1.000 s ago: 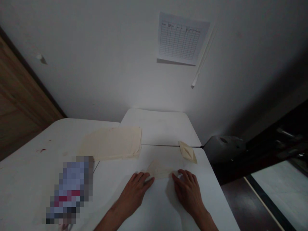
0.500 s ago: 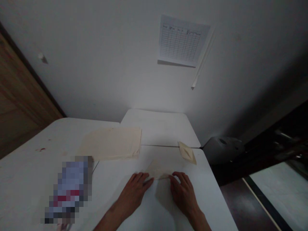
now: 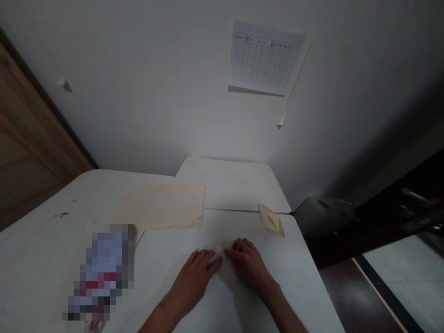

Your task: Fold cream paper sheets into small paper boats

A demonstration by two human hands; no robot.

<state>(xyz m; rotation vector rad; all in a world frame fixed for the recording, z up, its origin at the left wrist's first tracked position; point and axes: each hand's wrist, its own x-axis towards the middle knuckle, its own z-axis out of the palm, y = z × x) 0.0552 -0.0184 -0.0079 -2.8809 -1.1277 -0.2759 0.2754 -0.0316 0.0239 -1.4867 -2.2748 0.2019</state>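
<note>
A thin, pale, see-through sheet point(image 3: 222, 240), partly folded, lies on the white table between my hands. My left hand point(image 3: 194, 274) has its fingertips and thumb closed on the sheet's left end. On the right side, the fingers of my right hand point(image 3: 248, 262) pinch the sheet and cover much of that end. The two hands are close together, fingertips only a little apart. Farther back to the right is a folded beige piece point(image 3: 271, 221) of similar material. A stack of flat beige sheets point(image 3: 163, 206) rests on the left, beyond my left hand.
A blurred-out blue and white package point(image 3: 104, 263) lies at the left on the table point(image 3: 305, 282). Table seams run behind the hands. A wall with a printed chart point(image 3: 265, 58) stands behind, and a grey container point(image 3: 322, 215) sits off the right edge.
My right hand has moved left, bringing the sheet's right end in towards the middle. My left hand has stayed almost in place. The view has shifted slightly.
</note>
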